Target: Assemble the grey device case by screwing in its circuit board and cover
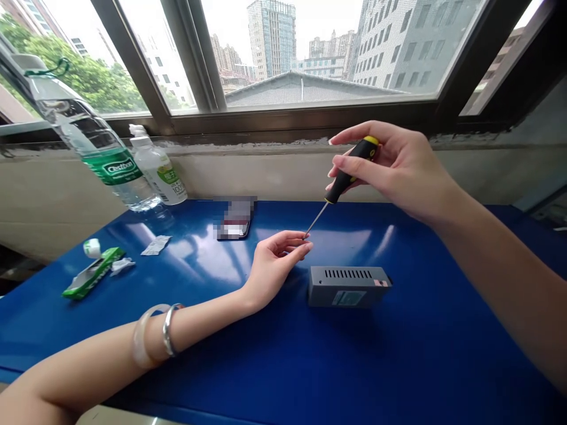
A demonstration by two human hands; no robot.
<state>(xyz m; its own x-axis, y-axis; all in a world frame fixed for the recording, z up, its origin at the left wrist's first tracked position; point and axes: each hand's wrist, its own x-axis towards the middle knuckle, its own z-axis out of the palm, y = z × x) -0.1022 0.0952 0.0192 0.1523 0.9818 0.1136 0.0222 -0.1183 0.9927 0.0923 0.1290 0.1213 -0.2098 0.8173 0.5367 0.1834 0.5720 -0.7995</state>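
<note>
My right hand (390, 162) is closed round the black and yellow handle of a screwdriver (349, 172), held tilted with its shaft pointing down and left. The tip of the shaft meets the fingertips of my left hand (277, 262), which are pinched together. Something small and dark sits at that tip, too small to name. Just right of my left hand, a grey metal box (328, 290) stands on the blue table (266, 366). It has a row of slots on top, a label on its front, and a small hole near the top left corner.
A large water bottle (113, 165) and a smaller white bottle (162, 171) stand at the back left by the wall. A phone (234, 227), partly blurred, lies near the back edge. A green wrapper (95, 273) and paper scraps (156, 245) lie at the left.
</note>
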